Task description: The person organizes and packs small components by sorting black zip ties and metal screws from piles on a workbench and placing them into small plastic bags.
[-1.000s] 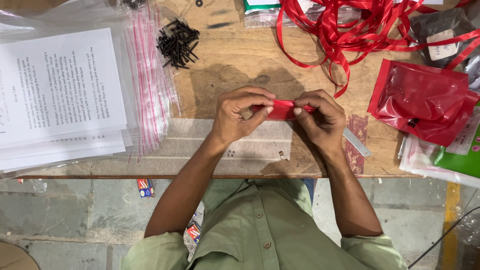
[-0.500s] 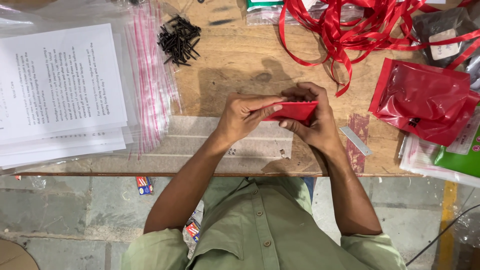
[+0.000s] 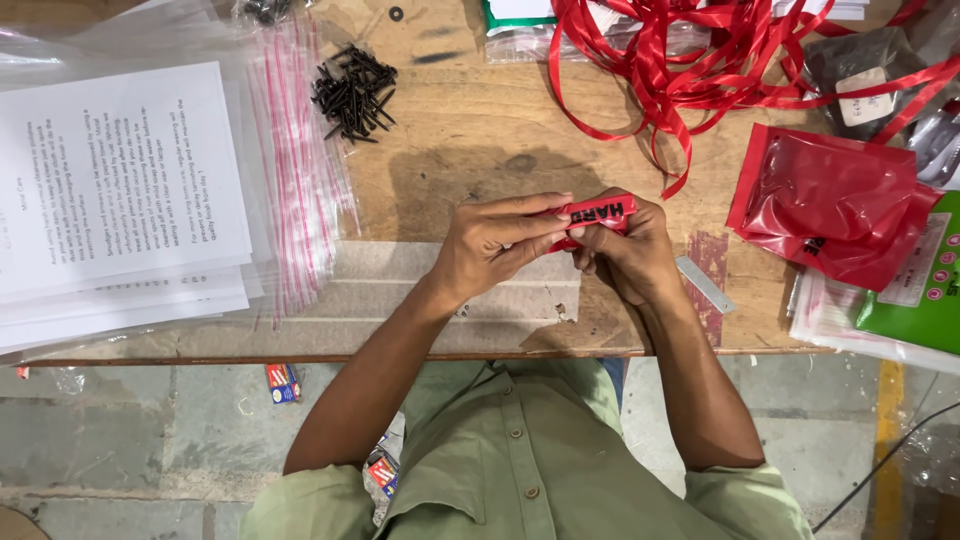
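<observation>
A small red packet (image 3: 600,213) with dark lettering is held above the wooden table (image 3: 470,130), near its front edge. My left hand (image 3: 495,245) pinches its left end with thumb and fingers. My right hand (image 3: 625,250) wraps around its right end and underside, hiding part of it. Both hands touch each other around the packet. My forearms reach up from a green shirt at the bottom of the view.
A pile of black screws (image 3: 355,93) lies at the back left. Printed paper sheets (image 3: 110,190) in clear zip bags (image 3: 300,170) fill the left. Tangled red ribbon (image 3: 700,60) lies behind, red pouches (image 3: 830,205) and a green card (image 3: 915,290) lie right. A small metal strip (image 3: 703,283) rests beside my right wrist.
The red packet went from a narrow strip stretched between both hands to a wider face, and now shows its lettered side. My hands drew closer together.
</observation>
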